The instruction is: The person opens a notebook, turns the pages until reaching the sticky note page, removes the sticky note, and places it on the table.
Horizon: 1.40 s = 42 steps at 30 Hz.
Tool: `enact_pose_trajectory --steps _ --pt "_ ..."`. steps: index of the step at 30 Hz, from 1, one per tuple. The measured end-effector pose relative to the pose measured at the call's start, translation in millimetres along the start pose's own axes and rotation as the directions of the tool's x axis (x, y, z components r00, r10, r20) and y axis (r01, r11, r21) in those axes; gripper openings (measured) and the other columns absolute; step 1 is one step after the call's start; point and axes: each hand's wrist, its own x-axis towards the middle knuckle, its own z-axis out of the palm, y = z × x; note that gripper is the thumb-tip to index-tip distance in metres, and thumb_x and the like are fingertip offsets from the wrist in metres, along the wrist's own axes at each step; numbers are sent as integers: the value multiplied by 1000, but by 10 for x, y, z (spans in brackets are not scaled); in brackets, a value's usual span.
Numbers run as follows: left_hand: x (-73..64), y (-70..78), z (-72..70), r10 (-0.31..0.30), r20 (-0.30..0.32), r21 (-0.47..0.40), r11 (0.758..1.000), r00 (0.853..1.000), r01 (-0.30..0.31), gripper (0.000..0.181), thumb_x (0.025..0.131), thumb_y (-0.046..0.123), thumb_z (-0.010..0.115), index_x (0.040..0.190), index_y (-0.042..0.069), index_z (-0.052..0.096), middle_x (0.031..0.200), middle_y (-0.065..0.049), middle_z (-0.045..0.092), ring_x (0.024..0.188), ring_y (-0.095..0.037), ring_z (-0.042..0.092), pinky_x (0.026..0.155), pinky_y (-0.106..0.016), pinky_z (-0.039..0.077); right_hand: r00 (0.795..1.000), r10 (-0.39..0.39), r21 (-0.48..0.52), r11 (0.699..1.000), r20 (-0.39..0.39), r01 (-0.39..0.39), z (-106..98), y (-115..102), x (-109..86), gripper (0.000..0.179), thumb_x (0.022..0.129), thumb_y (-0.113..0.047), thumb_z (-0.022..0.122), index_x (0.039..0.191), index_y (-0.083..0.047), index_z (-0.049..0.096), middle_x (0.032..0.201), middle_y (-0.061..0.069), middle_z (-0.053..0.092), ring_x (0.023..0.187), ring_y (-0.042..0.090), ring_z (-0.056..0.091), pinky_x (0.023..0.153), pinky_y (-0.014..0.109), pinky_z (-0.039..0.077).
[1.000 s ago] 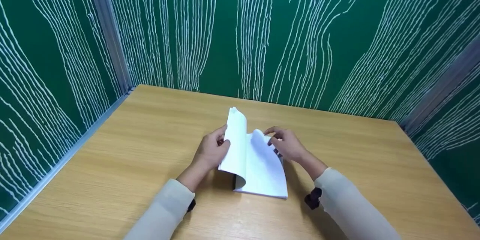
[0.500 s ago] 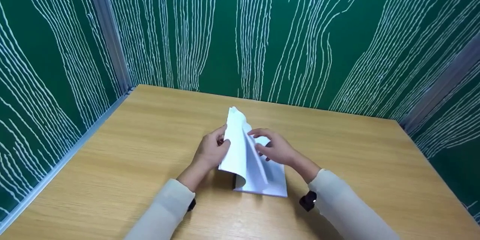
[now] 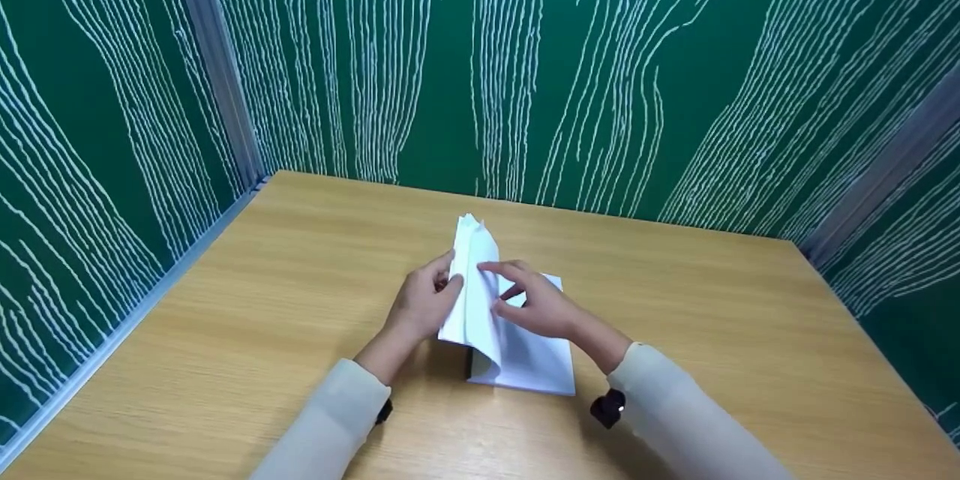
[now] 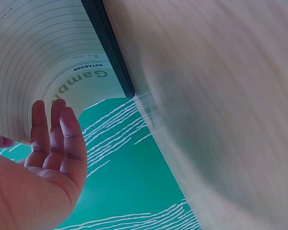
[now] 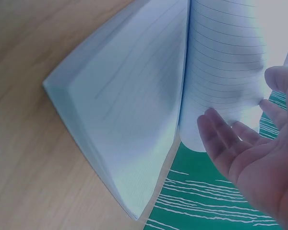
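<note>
A notebook [image 3: 534, 360] with ruled white pages lies spread on the table, its left part lifted and curved. My left hand [image 3: 426, 300] grips the raised bundle of pages at its left edge, thumb on the near face. In the left wrist view, the fingers of my left hand [image 4: 55, 143] stand behind a ruled sheet printed "NOTEBOOK", beside a dark spine [image 4: 110, 48]. My right hand [image 3: 540, 304] touches a page [image 3: 482, 300] leaning against that bundle. From the right wrist view, the fingers of my right hand [image 5: 249, 148] are extended against this ruled page [image 5: 225, 62].
The wooden table [image 3: 300, 255] extends around the notebook on every side. Green panels [image 3: 442, 90] with wavy white lines stand behind it and at both sides. A dark device [image 3: 608, 409] sits at the right wrist.
My right hand has moved left, carrying a page over from the right block onto the raised bundle. The left hand has kept its place, its thumb now over the newly turned page's edge.
</note>
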Motion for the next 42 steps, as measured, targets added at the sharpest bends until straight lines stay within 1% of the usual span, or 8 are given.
enact_pose_trajectory --steps 6,12,18,21,27,34,38,42 --pt "-2 -14 -3 -19 9 24 1000 1000 19 62 82 43 53 136 22 31 109 1 57 86 -11 58 69 -24 50 1000 -10 5 1000 -15 10 11 -1 9 56 79 -34 60 128 -43 35 131 -6 37 98 22 55 75 30 49" --pt "8 -21 10 -15 4 52 999 1000 15 62 81 37 56 136 22 31 107 3 57 90 -10 56 73 -24 50 999 24 7 1000 -32 -24 -4 59 27 56 77 -43 60 128 -39 35 131 -8 38 102 23 53 77 36 48" --pt "-10 11 17 -22 -9 12 1000 1000 22 57 83 26 55 135 20 34 105 1 59 89 -12 55 75 -26 48 991 73 -40 996 -113 -78 -50 162 24 44 79 -32 61 120 -24 48 122 -5 48 104 24 51 80 39 46" --pt "-19 18 20 -20 -18 4 1000 1000 20 56 83 24 53 135 21 34 107 1 59 88 -13 56 73 -26 48 984 105 -111 986 -147 -122 -84 223 30 37 78 -29 62 113 -20 55 116 -3 53 107 22 50 86 41 43" --pt "-11 13 24 3 -33 32 999 999 -2 52 84 24 50 134 21 35 110 1 58 88 -12 54 75 -26 46 970 160 -299 931 -183 -210 -176 417 30 31 78 -31 60 106 -18 60 114 2 52 104 23 47 86 42 42" --pt "0 -17 23 12 -32 31 999 999 -11 50 85 25 48 134 20 36 118 2 54 95 -11 53 81 -28 45 952 226 -452 840 -208 -299 -323 716 14 30 80 -32 57 107 -20 61 115 6 51 101 27 44 87 49 37" --pt "-8 -19 16 11 -27 32 999 1000 -10 51 85 24 48 134 18 35 117 1 54 97 -11 52 83 -29 44 941 281 -496 800 -189 -339 -350 820 -4 35 78 -34 60 111 -21 59 111 7 51 97 28 44 84 50 38" --pt "-5 -12 10 2 -36 45 999 999 -1 51 85 25 48 134 18 35 119 2 54 101 -9 51 85 -29 44 923 355 -496 781 -148 -380 -333 852 -17 46 75 -37 64 117 -21 56 113 9 50 98 29 42 84 52 38"
